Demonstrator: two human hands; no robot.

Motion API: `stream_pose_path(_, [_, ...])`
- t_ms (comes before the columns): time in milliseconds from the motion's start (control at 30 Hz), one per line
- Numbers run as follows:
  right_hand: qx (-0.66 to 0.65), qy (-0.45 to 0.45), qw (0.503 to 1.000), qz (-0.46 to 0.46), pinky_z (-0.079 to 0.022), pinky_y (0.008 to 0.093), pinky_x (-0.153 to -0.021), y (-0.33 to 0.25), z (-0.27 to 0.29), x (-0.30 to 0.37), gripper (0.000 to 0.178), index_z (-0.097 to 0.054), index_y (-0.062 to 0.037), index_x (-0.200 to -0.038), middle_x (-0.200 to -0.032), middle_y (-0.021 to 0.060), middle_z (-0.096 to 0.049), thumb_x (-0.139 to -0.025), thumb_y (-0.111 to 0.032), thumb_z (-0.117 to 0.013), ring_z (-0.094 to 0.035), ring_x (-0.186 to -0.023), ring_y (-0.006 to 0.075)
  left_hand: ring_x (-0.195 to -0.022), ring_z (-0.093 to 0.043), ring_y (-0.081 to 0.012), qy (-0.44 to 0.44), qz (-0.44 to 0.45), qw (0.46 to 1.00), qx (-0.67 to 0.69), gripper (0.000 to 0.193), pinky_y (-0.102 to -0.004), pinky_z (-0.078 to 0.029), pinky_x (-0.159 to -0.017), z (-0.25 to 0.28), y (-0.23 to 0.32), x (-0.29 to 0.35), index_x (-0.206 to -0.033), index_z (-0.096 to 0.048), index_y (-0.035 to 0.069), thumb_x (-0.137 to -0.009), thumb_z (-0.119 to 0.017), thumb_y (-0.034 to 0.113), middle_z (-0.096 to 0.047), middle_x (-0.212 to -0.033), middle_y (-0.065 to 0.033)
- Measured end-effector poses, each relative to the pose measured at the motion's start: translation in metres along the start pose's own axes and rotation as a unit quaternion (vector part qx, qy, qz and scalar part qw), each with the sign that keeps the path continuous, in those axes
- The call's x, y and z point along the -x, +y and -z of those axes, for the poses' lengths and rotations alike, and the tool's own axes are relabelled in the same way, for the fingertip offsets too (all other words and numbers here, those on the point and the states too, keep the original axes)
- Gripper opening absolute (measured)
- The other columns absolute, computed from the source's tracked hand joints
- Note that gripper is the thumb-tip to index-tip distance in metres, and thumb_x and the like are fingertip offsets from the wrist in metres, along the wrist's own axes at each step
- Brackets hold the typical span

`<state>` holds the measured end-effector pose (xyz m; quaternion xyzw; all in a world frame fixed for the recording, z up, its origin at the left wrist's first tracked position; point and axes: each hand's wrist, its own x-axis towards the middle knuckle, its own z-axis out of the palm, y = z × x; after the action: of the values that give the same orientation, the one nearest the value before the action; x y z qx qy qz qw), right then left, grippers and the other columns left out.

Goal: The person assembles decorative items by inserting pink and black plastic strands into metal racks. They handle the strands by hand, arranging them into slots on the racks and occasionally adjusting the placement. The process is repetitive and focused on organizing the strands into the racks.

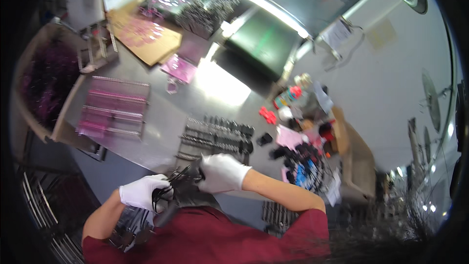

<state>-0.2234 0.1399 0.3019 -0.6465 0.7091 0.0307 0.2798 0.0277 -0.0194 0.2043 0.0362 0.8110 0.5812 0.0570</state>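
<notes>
My left hand (147,193), in a white glove, is closed around several dark, thin pieces with looped ends (162,193); their exact kind is blurred. Just to the right, my right hand (222,172), also gloved in white, is closed with its fingertips at a small dark piece (198,176). Both hands are close together in front of my body, at the table's near edge. Beyond them a rack (215,139) carries rows of black pieces. What lies inside the right fingers is mostly hidden.
A wire rack with pink-purple rows (115,107) lies on the metal table (163,127) at left, beside a carton (71,102) of dark and purple pieces. Cardboard (146,34) and a dark green bin (264,39) stand behind. Bottles (286,99) and clutter crowd the right.
</notes>
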Motion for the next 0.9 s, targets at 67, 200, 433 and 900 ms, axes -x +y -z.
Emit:
stream_pose_path(67, [-0.237, -0.209, 0.948, 0.034, -0.057, 0.0385, -0.056, 0.023, -0.061, 0.027, 0.041, -0.065, 0.0031, -0.103, -0.071, 0.0138, -0.067, -0.087, -0.034, -0.072, -0.07, -0.062, 0.0261, -0.095, -0.065, -0.0327, -0.1, -0.06, 0.993, -0.027, 0.05, -0.043, -0.055, -0.086, -0.002, 0.015, -0.002, -0.103, -0.076, 0.007, -0.058, -0.093, 0.02, -0.065, -0.094, -0.0111])
stream_pose_path(200, [-0.377, -0.228, 0.881, -0.173, -0.058, 0.0361, -0.052, 0.008, -0.033, 0.066, 0.04, -0.064, -0.0002, -0.125, -0.081, 0.0133, -0.072, -0.089, -0.016, -0.061, -0.073, -0.06, 0.0241, -0.095, -0.061, -0.0299, -0.097, 0.093, 0.984, -0.12, 0.056, -0.0404, -0.052, -0.086, 0.043, -0.003, 0.022, -0.098, -0.072, 0.003, -0.054, -0.098, 0.026, -0.062, -0.102, -0.0124])
stream_pose_path(433, [0.108, 0.294, 0.932, 0.182, -0.06, 0.0328, -0.059, -0.068, 0.007, 0.042, 0.057, -0.052, 0.0058, -0.145, -0.127, 0.0198, -0.058, -0.091, -0.009, -0.059, -0.069, -0.079, 0.0247, -0.104, -0.064, -0.0227, -0.239, -0.055, 0.957, 0.157, 0.044, -0.0379, -0.053, -0.093, 0.026, 0.023, 0.0, -0.102, -0.074, 0.007, -0.065, -0.098, 0.014, -0.065, -0.112, -0.0051])
stream_pose_path(900, [-0.856, -0.246, 0.447, 0.08, -0.062, 0.0314, -0.044, -0.028, -0.09, 0.074, 0.051, -0.06, 0.0082, -0.134, -0.11, 0.024, -0.077, -0.11, -0.037, -0.059, -0.079, -0.067, 0.0287, -0.085, -0.054, -0.0342, 0.22, -0.151, 0.737, -0.621, 0.017, -0.0495, -0.05, -0.074, 0.039, 0.188, -0.048, -0.084, -0.058, 0.005, -0.077, -0.073, 0.008, -0.049, -0.089, -0.0137])
